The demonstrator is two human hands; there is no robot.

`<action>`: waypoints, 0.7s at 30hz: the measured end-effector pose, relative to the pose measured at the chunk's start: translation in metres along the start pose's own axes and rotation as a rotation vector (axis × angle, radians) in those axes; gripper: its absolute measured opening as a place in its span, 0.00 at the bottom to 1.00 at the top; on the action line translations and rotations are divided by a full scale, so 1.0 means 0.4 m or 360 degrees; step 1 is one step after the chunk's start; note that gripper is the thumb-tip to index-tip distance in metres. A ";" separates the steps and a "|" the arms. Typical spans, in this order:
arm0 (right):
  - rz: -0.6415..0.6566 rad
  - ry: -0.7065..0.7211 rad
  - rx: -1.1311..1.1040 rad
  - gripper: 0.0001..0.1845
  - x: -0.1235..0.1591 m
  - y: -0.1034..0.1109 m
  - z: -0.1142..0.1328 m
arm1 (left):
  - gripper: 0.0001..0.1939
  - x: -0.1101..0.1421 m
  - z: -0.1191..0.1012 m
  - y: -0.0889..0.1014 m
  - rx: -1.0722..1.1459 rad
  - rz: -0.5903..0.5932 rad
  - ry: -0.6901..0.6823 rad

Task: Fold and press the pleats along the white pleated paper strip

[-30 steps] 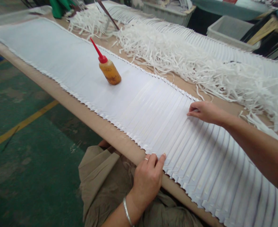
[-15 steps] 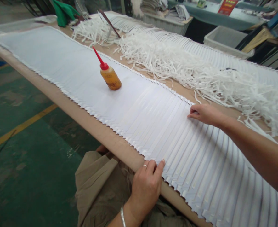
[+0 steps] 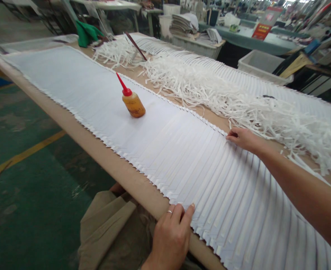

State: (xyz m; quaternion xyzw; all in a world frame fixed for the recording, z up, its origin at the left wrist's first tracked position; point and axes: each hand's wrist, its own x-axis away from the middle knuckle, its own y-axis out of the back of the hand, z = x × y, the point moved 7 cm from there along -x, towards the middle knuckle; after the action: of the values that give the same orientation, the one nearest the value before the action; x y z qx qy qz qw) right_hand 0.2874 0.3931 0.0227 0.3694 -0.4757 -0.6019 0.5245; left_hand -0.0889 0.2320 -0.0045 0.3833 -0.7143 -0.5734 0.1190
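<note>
Centre of frame: we see the white overlapped sheets (image 3: 182,157) along the bench (image 3: 120,170), a glue bottle (image 3: 133,103) standing on them. Lower centre, left hand (image 3: 172,234), fingers (image 3: 188,213) flat on their near edge. Right hand (image 3: 242,138) pinches the far edge beside shredded paper strips (image 3: 238,97).

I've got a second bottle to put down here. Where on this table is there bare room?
Bare brown tabletop shows only as a thin strip between the overlapped paper sheets and the heap of paper strips, by the right hand. The near table edge, ahead of the left hand, is narrow. Around the glue bottle it's all sheets.
</note>
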 end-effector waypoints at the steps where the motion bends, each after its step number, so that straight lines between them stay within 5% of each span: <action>1: -0.0007 0.0002 0.0002 0.11 -0.001 0.001 0.002 | 0.22 -0.001 0.000 0.000 0.0002 -0.0005 -0.0005; 14: -0.0129 -0.0012 0.0066 0.10 -0.005 -0.029 0.000 | 0.25 0.012 0.008 -0.018 -0.0010 -0.0061 -0.0005; 17: -0.0265 -0.0015 0.0111 0.10 0.055 -0.011 0.029 | 0.24 0.013 0.016 -0.020 0.0018 -0.0104 -0.0071; 21: -0.0350 0.0037 0.0109 0.12 0.203 -0.004 0.032 | 0.19 0.038 0.052 -0.003 0.0176 -0.0412 -0.0144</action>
State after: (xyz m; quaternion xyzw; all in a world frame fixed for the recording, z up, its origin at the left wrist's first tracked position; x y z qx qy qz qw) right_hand 0.2604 0.3156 0.0291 0.4438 -0.4465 -0.6349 0.4479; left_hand -0.1112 0.2368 -0.0162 0.4519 -0.6940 -0.5605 -0.0097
